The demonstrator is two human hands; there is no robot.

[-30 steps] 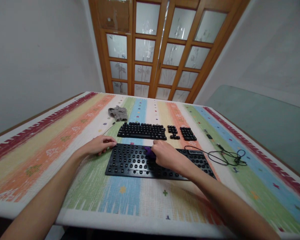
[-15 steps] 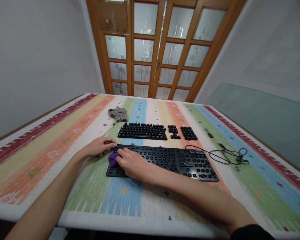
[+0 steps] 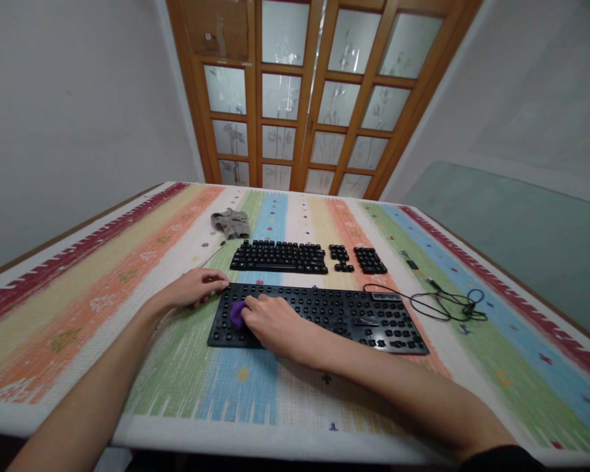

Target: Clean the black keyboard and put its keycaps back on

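Observation:
A black keyboard base (image 3: 334, 313) with its keycaps off lies across the striped tablecloth (image 3: 78, 288) in front of me. My right hand (image 3: 270, 321) presses a small purple lump (image 3: 236, 312) onto the base's left part. At the base's upper left corner rests my left hand (image 3: 196, 287), fingers curled against the edge. Beyond the base, the removed black keycaps (image 3: 280, 255) sit laid out in keyboard order, with two smaller groups (image 3: 370, 260) to their right.
A black cable (image 3: 442, 303) runs coiled from the base's right end. A crumpled grey cloth (image 3: 232, 223) lies at the far left of the keycaps. A thin tool (image 3: 215, 252) lies near it. Wooden glazed doors (image 3: 299, 98) stand behind the table.
My right hand swept the purple lump from the base's middle to its far left end, then came back slightly to the right. My left hand stayed at the corner.

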